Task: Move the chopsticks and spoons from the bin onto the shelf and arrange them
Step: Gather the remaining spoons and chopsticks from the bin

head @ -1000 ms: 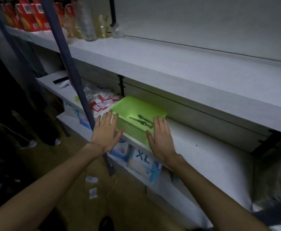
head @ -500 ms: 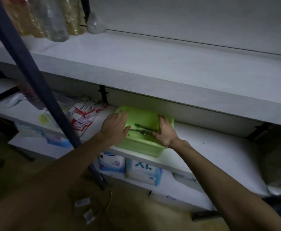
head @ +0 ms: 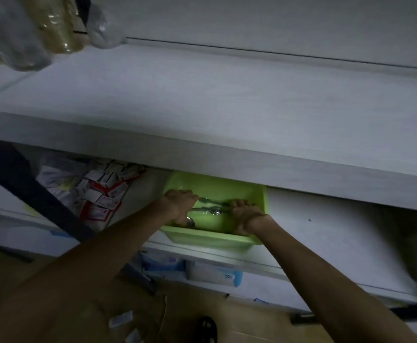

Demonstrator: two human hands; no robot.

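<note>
Now both hands reached down into green bin [head: 210, 240]; spoons [head: 208, 211] gripped by left hand [head: 177, 206] and right hand [head: 243, 214], ready to be lifted.

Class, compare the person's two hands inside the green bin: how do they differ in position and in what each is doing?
The left hand is at the bin's left side, a spoon bowl showing beneath it; the right hand is nearer the right wall. The left hand curls over one end of the metal utensils, the right hand over the other. Both are inside the green bin, knuckles up, fingers curled.
</note>
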